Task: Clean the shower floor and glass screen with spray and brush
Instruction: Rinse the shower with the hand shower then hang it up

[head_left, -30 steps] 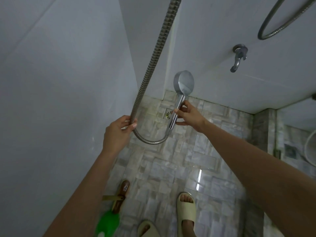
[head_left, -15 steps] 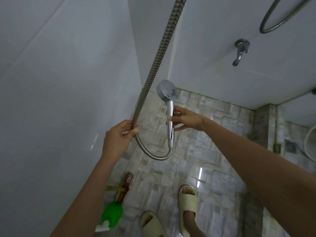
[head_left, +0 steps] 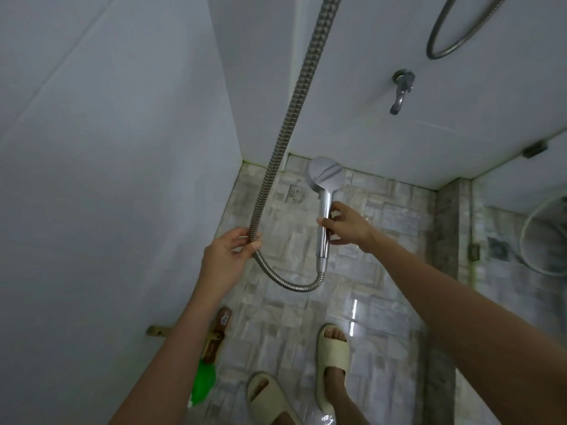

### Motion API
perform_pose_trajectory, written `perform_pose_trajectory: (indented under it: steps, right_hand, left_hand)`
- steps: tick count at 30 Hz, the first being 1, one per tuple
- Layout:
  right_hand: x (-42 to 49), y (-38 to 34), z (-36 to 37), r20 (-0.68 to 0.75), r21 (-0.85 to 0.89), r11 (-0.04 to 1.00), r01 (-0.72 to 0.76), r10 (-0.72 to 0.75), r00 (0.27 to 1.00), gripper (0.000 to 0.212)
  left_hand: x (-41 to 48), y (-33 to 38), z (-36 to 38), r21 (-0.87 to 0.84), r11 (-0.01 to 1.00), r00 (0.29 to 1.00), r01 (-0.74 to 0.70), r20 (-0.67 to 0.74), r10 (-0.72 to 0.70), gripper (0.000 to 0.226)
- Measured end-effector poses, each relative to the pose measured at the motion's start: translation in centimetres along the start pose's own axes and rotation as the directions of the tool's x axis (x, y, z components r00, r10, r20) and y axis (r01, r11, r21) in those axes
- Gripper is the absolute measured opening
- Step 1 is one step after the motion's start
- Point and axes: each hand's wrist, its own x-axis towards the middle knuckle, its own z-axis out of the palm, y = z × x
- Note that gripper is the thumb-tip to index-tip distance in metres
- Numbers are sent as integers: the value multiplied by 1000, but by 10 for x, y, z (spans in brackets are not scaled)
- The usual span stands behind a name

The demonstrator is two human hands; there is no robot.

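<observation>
Step in hand: I judge this to be the rinse or pre-wet stage, getting the shower head ready; no scrubbing or spraying is under way.
Right hand: my right hand [head_left: 349, 227] has thumb and fingers wrapped round the handle of the shower head [head_left: 325, 176], which stands nearly upright with its round end up.
Left hand: my left hand [head_left: 228, 256] is curled round the metal hose [head_left: 294, 96], pinching it just above the loop that sags between my two hands.
Water: I see none coming out of the head.
Shower floor: the tiled shower floor [head_left: 383, 302] lies below, its drain [head_left: 297, 194] in the far corner behind the head.
Glass screen: it seems to be the clear panel [head_left: 515, 191] on my right, though the wide lens makes that hard to tell.
Spray and brush: a green bottle [head_left: 204, 384] and a brown brush-like thing [head_left: 219, 335] lie on the floor by the left wall, half hidden by my forearm, both untouched.
Next move: tip the head down toward the tiles, feed out slack with my left hand so the hose doesn't kink, and free a hand for the wall tap [head_left: 402, 87].
</observation>
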Motion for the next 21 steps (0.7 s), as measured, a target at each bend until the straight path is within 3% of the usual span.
perform_pose_trajectory:
  steps: [7,13,21]
  right_hand:
    - [-62,19,-43,-337,156,975,159,-98,936,12]
    - [-134,-16,-107,-413,211,947,241,-137,900,12]
    - [-190,-96,-217,-491,124,901,416,-309,815,16]
  left_hand:
    - [-5,29,55,43,999,1000,30,5,-31,16]
    - [-9,114,104,70,993,994,100,30,-102,45]
    - [-14,276,150,-53,993,994,-106,16,107,29]
